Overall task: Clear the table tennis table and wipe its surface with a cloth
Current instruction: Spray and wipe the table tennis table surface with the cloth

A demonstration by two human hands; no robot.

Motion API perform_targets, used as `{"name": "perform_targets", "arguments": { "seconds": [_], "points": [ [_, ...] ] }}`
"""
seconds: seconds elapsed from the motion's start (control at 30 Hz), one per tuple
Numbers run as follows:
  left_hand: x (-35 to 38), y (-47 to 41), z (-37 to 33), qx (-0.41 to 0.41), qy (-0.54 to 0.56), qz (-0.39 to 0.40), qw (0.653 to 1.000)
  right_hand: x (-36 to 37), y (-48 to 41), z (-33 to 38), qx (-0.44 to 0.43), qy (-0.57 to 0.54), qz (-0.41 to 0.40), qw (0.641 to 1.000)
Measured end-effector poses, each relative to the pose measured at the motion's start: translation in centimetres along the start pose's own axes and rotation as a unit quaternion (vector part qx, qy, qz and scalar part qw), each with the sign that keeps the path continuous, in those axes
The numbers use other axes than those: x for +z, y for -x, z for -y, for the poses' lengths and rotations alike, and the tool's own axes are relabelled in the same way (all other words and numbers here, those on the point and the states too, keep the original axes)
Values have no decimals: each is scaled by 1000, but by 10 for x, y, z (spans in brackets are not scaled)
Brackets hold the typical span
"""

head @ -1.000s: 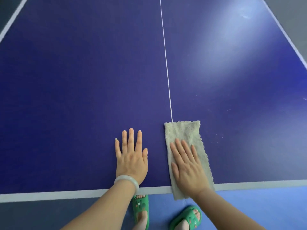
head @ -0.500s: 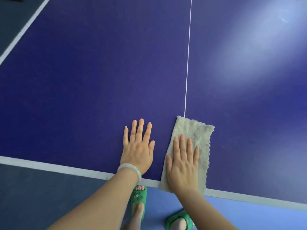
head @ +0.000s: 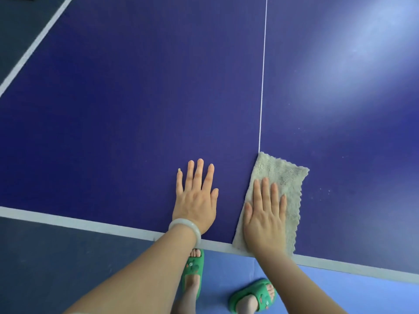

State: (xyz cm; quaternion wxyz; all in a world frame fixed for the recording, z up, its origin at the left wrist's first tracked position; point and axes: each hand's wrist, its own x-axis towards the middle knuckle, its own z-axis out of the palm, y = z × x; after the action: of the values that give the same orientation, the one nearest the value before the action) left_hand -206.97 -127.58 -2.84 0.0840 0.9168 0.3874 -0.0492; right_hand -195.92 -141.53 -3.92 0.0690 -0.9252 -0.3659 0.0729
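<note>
**Soft cloth pinned flat at the near edge of the surface**

The beige cloth (head: 280, 191) lies folded into a long strip on the dark blue surface (head: 136, 109), its near end draped over the white edge line (head: 90, 223) and its far corner touching the white centre line (head: 263, 75). It looks light, limp and fluffy, with a scalloped hem, so it would likely bunch or slide unless pressed from above; a flat palm over its middle suits it better than a pinch at a corner. The right hand (head: 264, 219) rests on it that way, fingers (head: 265, 191) extended and close together, pinching nothing. The left hand (head: 196, 200), with a pale bangle (head: 186, 227) at the wrist, lies flat on the bare surface just beside the cloth, fingers slightly spread. Faint specks (head: 324, 191) sit right of the cloth. Green slippers (head: 254, 295) show below.
</note>
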Motion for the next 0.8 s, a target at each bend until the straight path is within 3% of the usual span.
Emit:
{"name": "perform_targets", "arguments": {
  "seconds": [0.17,0.3,0.43,0.57,0.63,0.73,0.8],
  "points": [
    [-1,1,1,2,5,0,1000,-19,-38,-5,15,-39,-15,999],
    [1,0,3,8,2,-10,1000,-16,-62,7,38,-7,11,999],
    [3,0,4,4,2,-18,1000,-7,-23,14,-56,-9,16,998],
    [1,-1,2,6,-15,-9,1000,-20,-12,-47,-124,9,23,992],
    [-2,-1,1,4,-13,-2,1000,-26,-33,-76,-73,22,15,997],
    [-10,-5,-11,-5,16,-13,1000,-26,-61,-82,72,-1,14,997],
    [-12,-10,-29,8,28,-35,999,-25,-55,-65,58,-10,0,998]
  ]
}}
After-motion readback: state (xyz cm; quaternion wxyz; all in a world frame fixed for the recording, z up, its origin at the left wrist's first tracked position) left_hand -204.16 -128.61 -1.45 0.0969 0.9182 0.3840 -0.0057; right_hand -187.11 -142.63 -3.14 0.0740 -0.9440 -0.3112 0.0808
